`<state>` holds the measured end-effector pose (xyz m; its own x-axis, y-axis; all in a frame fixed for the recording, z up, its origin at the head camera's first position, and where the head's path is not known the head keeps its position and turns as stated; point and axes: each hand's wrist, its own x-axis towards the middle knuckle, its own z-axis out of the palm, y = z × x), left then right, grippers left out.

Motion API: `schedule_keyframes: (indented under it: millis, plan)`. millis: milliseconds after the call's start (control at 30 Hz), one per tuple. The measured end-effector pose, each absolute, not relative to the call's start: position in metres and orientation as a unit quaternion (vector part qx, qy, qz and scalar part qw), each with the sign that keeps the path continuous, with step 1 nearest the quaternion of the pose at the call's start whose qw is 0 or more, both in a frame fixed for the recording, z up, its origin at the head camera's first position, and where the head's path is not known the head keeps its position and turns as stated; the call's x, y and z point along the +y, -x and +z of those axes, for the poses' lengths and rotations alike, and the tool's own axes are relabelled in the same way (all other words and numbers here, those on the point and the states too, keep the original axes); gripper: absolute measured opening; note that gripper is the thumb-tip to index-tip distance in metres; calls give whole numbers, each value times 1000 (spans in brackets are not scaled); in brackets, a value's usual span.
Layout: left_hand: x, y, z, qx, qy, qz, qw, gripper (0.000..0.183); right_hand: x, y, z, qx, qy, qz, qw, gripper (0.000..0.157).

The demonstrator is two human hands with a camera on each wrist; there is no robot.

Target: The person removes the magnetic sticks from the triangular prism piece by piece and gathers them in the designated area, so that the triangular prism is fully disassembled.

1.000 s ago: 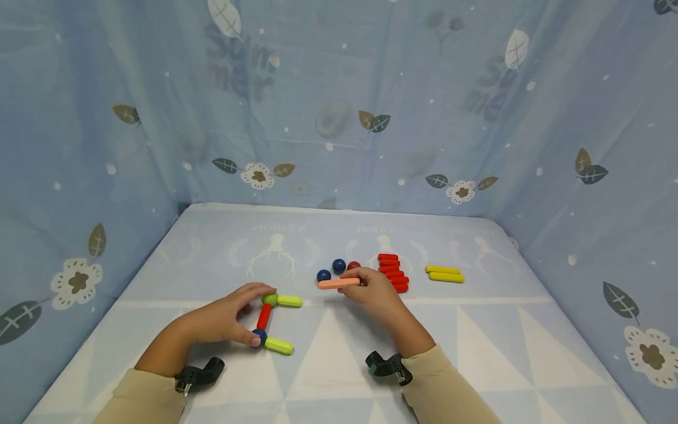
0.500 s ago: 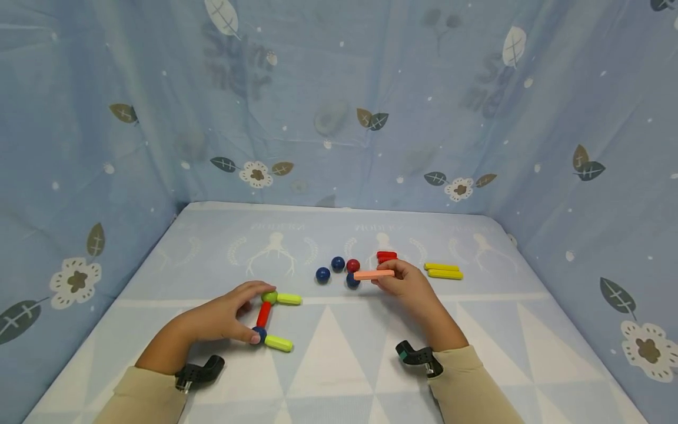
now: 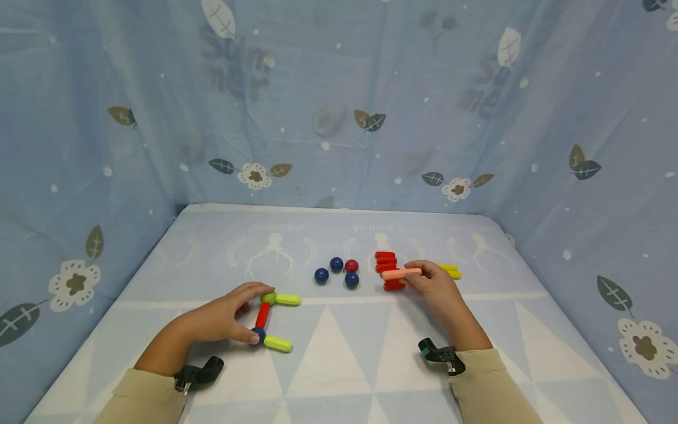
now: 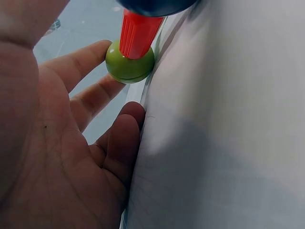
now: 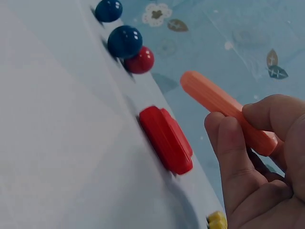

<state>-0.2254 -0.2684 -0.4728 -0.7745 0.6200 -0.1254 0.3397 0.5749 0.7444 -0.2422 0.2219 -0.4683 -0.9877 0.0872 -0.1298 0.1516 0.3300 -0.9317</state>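
Observation:
My left hand (image 3: pixel 225 315) spans a joined ball-and-stick piece lying on the table, thumb at its blue ball (image 3: pixel 258 336) and fingers at its green ball (image 3: pixel 268 298). A red stick (image 3: pixel 262 315) links these balls, and from each a lime stick (image 3: pixel 278 344) points right. In the left wrist view, fingertips touch the green ball (image 4: pixel 129 67). My right hand (image 3: pixel 434 285) pinches a salmon-orange stick (image 3: pixel 401 274) between thumb and fingers, above the row of red sticks (image 3: pixel 385 261). The right wrist view shows that orange stick (image 5: pixel 224 105) raised off the table.
Three loose blue balls (image 3: pixel 321 276) and a dark red ball (image 3: pixel 351 266) sit mid-table, left of the red sticks. Two yellow sticks (image 3: pixel 453 274) lie behind the right hand, partly hidden. Patterned blue curtains (image 3: pixel 339 118) enclose the table (image 3: pixel 328 377) at the back and sides.
My right hand has moved right with the orange stick, from beside the blue balls to over the red sticks. The left hand and its joined piece stay in place.

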Motion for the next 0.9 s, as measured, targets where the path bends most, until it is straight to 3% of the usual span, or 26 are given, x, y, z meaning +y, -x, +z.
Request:
schedule_keyframes:
  millis: [100, 267, 400, 667, 900]
  plan:
    - [-269, 225, -474, 866, -277, 370, 191, 99, 231, 242, -470, 793, -75, -605, 20, 52]
    - [-268, 224, -474, 865, -277, 372, 193, 99, 251, 239, -470, 750, -72, -657, -1, 49]
    - [-268, 225, -472, 865, -275, 373, 193, 99, 269, 234, -467, 753, -82, -652, -10, 44]
    - [-266, 227, -470, 866, -281, 366, 193, 99, 298, 229, -474, 752, -115, -649, -13, 57]
    - [-265, 227, -472, 873, -271, 358, 192, 99, 308, 230, -481, 745, -151, -649, -10, 56]
